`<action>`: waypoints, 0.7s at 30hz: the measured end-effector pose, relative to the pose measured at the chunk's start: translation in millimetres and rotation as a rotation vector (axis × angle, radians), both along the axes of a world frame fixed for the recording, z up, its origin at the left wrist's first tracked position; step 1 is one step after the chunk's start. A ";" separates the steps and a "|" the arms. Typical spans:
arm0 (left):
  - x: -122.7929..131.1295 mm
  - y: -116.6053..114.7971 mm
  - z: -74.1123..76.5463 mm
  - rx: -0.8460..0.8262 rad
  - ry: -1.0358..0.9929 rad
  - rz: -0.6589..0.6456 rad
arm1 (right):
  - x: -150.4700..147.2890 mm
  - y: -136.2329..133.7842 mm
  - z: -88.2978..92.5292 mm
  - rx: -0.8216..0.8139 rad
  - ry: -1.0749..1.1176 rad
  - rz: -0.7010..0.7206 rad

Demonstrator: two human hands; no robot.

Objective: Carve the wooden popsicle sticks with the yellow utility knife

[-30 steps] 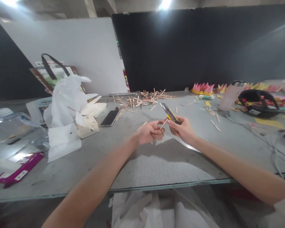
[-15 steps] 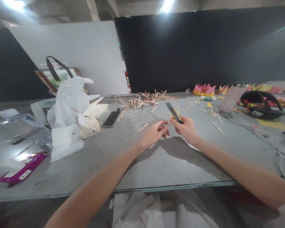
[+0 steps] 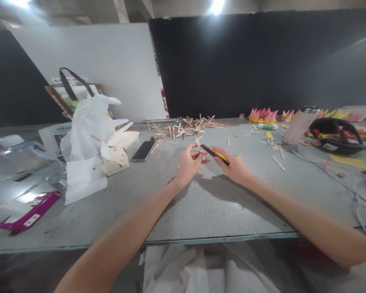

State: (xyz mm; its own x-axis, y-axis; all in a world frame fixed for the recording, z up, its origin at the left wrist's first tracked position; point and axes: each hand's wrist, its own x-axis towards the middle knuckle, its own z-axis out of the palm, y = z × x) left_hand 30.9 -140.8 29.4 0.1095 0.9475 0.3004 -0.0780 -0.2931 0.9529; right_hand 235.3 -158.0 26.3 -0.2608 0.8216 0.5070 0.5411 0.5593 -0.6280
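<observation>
While the left hand (image 3: 188, 163) pinches what look like crossed sticks (image 3: 198, 142), the right hand (image 3: 236, 166) grips a cutter (image 3: 218, 154) just beside them, apparently for trimming, which next calls for steadiness.

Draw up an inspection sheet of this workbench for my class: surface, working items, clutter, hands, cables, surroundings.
Surface: grey tabletop, with small dark marks.
Working items: utility knife, black and yellow; wooden piece; heap of wooden sticks near the back.
Clutter: phone, plastic bag and clear bottle at left; pink tumbler and paper flower at right.
Hands: left hand grips the wooden piece; right hand holds the knife.
Cables: pale cable trailing across the right side.
Surroundings: white panel and black panel behind; ceiling light above.
</observation>
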 end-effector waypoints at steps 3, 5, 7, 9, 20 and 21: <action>0.2 -1.5 2.4 -0.011 -0.017 0.038 | 1.6 -1.3 0.3 0.037 -0.104 -0.003; 1.1 -2.6 3.1 -0.018 -0.022 0.048 | 2.2 -1.7 0.0 0.045 -0.119 -0.025; 1.9 -3.6 3.9 -0.020 -0.026 0.052 | 2.9 -1.7 -0.7 0.060 -0.124 -0.039; 2.5 -4.5 4.9 -0.027 -0.026 0.056 | 3.5 -1.6 -1.9 0.078 -0.127 -0.035; 1.5 -10.4 9.4 0.011 0.055 0.107 | 3.2 -2.1 -5.4 0.122 -0.135 -0.041; 1.1 -10.0 8.4 0.018 0.070 0.116 | 2.7 -3.2 -4.5 0.123 -0.141 -0.047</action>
